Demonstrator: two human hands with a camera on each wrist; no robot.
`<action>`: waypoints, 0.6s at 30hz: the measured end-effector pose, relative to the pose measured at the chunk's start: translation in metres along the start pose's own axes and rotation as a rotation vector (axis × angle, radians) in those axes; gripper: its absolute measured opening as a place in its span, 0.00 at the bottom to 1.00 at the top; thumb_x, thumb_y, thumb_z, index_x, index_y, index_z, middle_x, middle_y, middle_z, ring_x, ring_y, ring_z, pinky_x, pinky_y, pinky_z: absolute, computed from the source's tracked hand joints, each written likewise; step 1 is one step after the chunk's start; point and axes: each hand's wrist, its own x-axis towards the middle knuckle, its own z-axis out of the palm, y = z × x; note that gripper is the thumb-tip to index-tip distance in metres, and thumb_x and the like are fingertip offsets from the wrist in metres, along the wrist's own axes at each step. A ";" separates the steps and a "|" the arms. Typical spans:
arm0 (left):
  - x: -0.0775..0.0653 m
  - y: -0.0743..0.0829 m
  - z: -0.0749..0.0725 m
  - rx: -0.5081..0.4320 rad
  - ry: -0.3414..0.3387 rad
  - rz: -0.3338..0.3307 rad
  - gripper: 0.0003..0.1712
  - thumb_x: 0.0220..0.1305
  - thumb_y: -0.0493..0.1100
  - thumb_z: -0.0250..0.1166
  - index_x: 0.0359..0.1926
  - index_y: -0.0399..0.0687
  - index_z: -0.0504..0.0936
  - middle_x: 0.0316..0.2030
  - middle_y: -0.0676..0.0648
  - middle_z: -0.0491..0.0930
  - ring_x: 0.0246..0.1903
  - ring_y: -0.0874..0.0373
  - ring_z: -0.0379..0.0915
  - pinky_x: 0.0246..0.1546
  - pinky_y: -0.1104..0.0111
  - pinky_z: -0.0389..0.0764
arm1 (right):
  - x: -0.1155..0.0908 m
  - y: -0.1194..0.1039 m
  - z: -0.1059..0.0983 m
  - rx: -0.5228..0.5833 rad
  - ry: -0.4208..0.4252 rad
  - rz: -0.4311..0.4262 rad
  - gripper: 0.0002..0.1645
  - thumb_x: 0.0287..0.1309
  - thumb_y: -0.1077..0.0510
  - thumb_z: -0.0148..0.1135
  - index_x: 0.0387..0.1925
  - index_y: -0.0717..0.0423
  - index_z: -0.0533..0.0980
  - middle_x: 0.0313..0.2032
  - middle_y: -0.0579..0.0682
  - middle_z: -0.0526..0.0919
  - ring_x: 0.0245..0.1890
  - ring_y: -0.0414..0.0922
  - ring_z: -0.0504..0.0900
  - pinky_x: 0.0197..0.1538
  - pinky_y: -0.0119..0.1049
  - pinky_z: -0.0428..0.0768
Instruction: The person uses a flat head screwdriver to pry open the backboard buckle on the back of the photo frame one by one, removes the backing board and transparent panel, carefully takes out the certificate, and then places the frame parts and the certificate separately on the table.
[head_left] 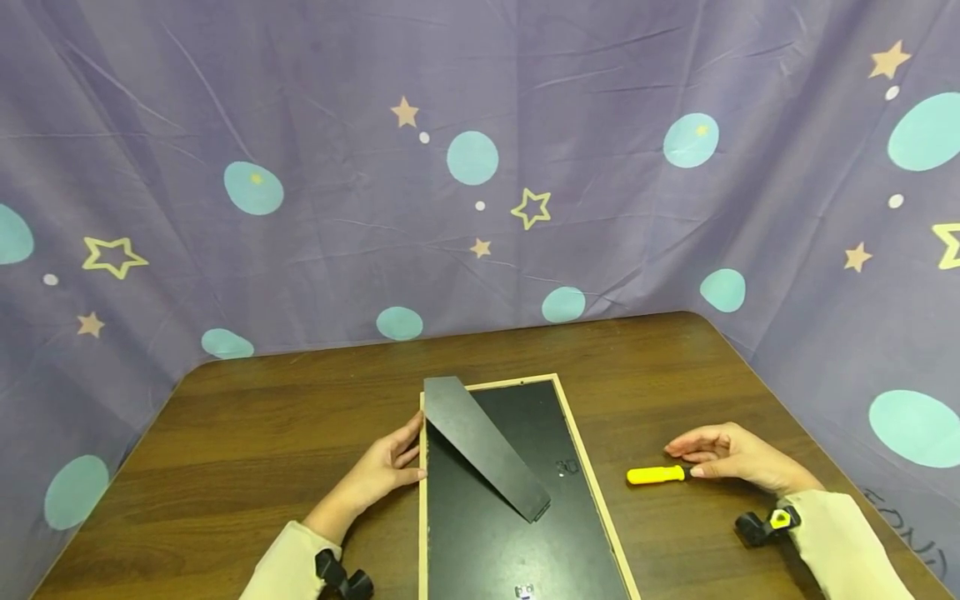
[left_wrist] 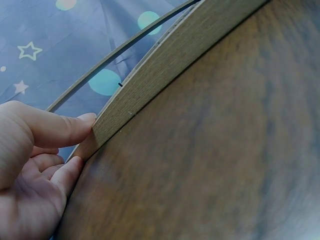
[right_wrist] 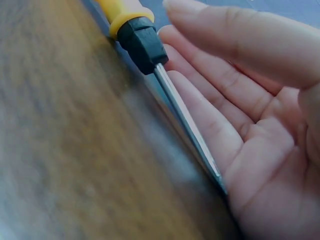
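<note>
A picture frame (head_left: 525, 550) lies back side up on the table, with a black backing and a light wooden border. Its flat dark stand leg (head_left: 487, 446) runs diagonally across the back, its far end past the upper left corner. My left hand (head_left: 386, 467) touches the frame's left edge with thumb and fingertips; the wooden side (left_wrist: 145, 85) shows in the left wrist view. To the right of the frame lies a yellow-handled screwdriver (head_left: 655, 475). Around its black collar and metal shaft (right_wrist: 187, 122) my right hand (head_left: 738, 458) hovers close, fingers loosely bent, without a visible grip.
The brown wooden table (head_left: 300, 425) has rounded far corners. A purple curtain (head_left: 337, 167) with stars and blue dots hangs behind it and along the sides. Small metal fittings (head_left: 567, 468) sit on the frame's backing. Each wrist carries a black camera mount (head_left: 765, 527).
</note>
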 end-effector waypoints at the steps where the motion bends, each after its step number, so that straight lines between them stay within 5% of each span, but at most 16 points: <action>1: 0.000 0.000 0.000 0.001 0.000 0.001 0.49 0.54 0.23 0.62 0.69 0.24 0.41 0.70 0.28 0.36 0.66 0.32 0.43 0.60 0.68 0.68 | 0.000 0.000 0.000 0.006 0.000 0.002 0.22 0.56 0.79 0.51 0.54 0.80 0.67 0.55 0.60 0.77 0.58 0.42 0.75 0.58 0.30 0.75; 18: 0.002 -0.001 -0.001 -0.004 0.002 0.009 0.49 0.54 0.23 0.62 0.70 0.25 0.41 0.70 0.28 0.36 0.67 0.32 0.42 0.60 0.68 0.68 | -0.003 -0.002 -0.001 0.124 0.048 -0.030 0.23 0.56 0.82 0.46 0.55 0.78 0.67 0.54 0.63 0.77 0.57 0.46 0.76 0.58 0.32 0.75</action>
